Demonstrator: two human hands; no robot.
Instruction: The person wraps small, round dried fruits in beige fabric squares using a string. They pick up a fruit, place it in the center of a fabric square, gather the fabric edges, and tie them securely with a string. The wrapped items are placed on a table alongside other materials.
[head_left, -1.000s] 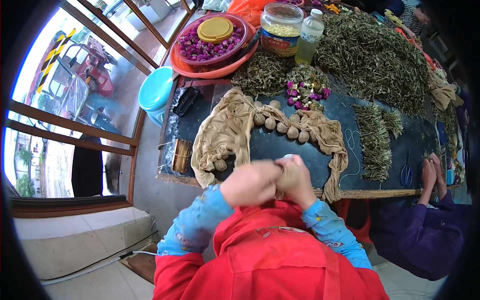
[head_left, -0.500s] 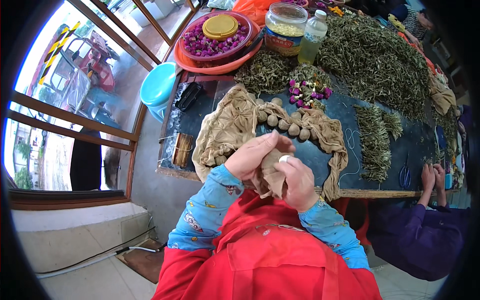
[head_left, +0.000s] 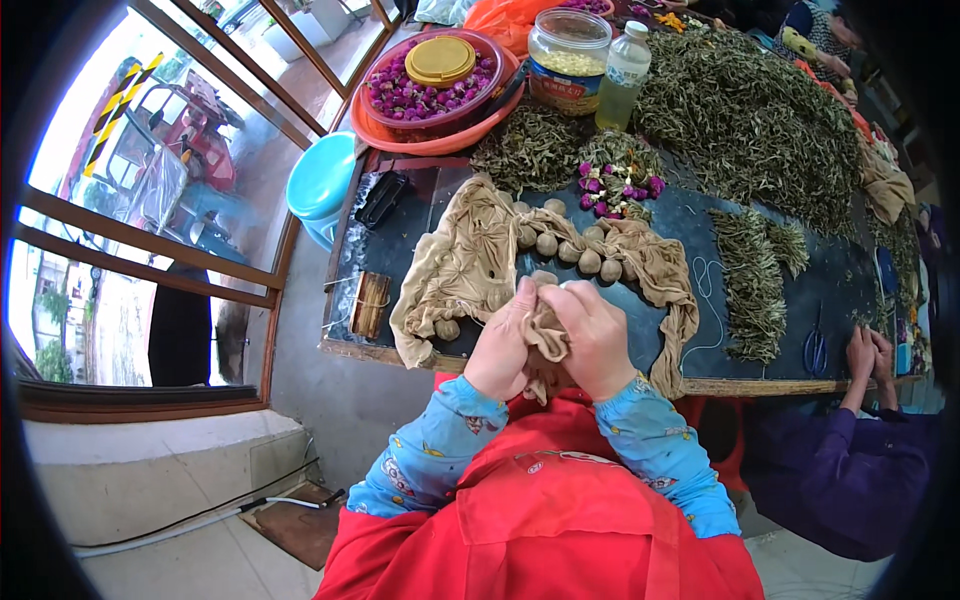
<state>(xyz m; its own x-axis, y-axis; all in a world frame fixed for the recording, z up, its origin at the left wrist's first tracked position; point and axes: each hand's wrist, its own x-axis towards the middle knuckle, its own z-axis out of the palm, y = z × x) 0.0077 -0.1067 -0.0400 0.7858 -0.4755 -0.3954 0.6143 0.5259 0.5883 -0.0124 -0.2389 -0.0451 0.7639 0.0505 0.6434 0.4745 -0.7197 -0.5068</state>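
Note:
My left hand (head_left: 500, 348) and my right hand (head_left: 597, 342) are close together at the table's front edge, both closed on a gathered piece of tan cloth (head_left: 547, 333). Its loose end hangs down between my wrists. Beyond them lies more of the tan cloth (head_left: 455, 255), creased and puckered, on the dark tabletop. A row of round, brownish balls (head_left: 568, 250) runs along it, and a crumpled strip (head_left: 660, 270) trails off to the right. Near the left part sit a couple more balls (head_left: 447, 329). Whether a ball is inside the gathered cloth is hidden by my fingers.
A bundle of sticks (head_left: 370, 303) and a black case (head_left: 382, 200) are at left. Bowls of purple flowers (head_left: 430, 100), a jar (head_left: 568, 60) and a bottle (head_left: 624, 75) stand behind. Dried leaves (head_left: 750, 120), thread (head_left: 705, 290) and scissors (head_left: 816, 345) lie right, near another person's hands (head_left: 868, 355).
My right hand has moved up and inward, nearer my left. My left fingers, stretched out before, have closed on the cloth, which is now bunched more tightly between both hands.

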